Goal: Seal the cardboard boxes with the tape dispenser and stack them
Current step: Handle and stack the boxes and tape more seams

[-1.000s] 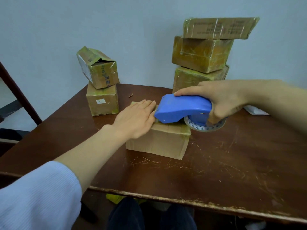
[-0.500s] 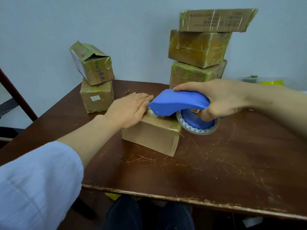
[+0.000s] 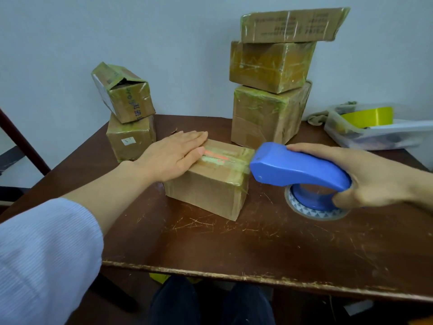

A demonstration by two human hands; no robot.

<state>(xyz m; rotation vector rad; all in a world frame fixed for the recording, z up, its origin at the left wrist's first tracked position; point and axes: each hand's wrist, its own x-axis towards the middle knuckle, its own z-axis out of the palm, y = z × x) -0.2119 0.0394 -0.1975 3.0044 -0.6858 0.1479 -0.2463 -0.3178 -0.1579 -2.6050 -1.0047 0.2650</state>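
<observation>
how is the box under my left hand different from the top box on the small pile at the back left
The box under your left hand sits flat on the table; the top box of the left pile is tilted on another box. The first has its flaps shut with tape along the seam; the second's end flap gapes open. Both are brown cardboard.

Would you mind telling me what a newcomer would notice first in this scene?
Probably the bright blue tape dispenser, gripped in the right hand at the right edge of the small cardboard box mid-table, while the left hand lies flat on its top. Next, the leaning tower of three taped boxes against the wall behind.
</observation>
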